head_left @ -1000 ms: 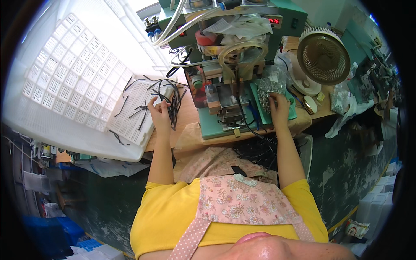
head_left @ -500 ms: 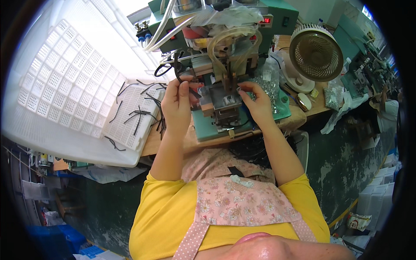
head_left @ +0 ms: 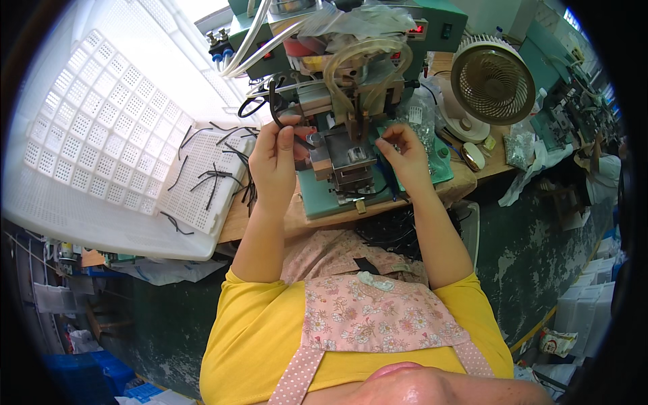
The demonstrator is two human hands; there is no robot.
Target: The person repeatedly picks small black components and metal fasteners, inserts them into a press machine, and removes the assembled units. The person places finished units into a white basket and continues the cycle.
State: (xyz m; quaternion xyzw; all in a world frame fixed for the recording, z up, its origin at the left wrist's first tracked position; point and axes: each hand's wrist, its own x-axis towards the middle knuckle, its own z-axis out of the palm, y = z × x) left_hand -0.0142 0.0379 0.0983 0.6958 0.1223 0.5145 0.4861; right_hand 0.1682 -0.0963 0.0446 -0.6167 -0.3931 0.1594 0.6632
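Note:
My left hand (head_left: 275,158) is closed around a thin black strip (head_left: 273,104), which sticks up past the fingers, left of the machine's metal fixture. My right hand (head_left: 406,156) is just right of the fixture, its thumb and fingers drawn together in a pinch. Anything between those fingertips is too small to make out. Between my hands, the bench machine (head_left: 364,88) has a metal fixture block (head_left: 352,156) under its pressing head, on a green base (head_left: 320,199). My left fingertips are partly hidden by the strip and machine parts.
At left, a big white perforated crate (head_left: 101,128) leans open beside a white tray (head_left: 196,196) bearing several black strips. A fan (head_left: 493,84) stands at right, near a clear bag of small metal parts (head_left: 418,125) and a computer mouse (head_left: 473,156). Pale hoses hang above.
My right hand has drawn back from the fixture, moving a little to the right. My left hand stays nearly in place with the black strip.

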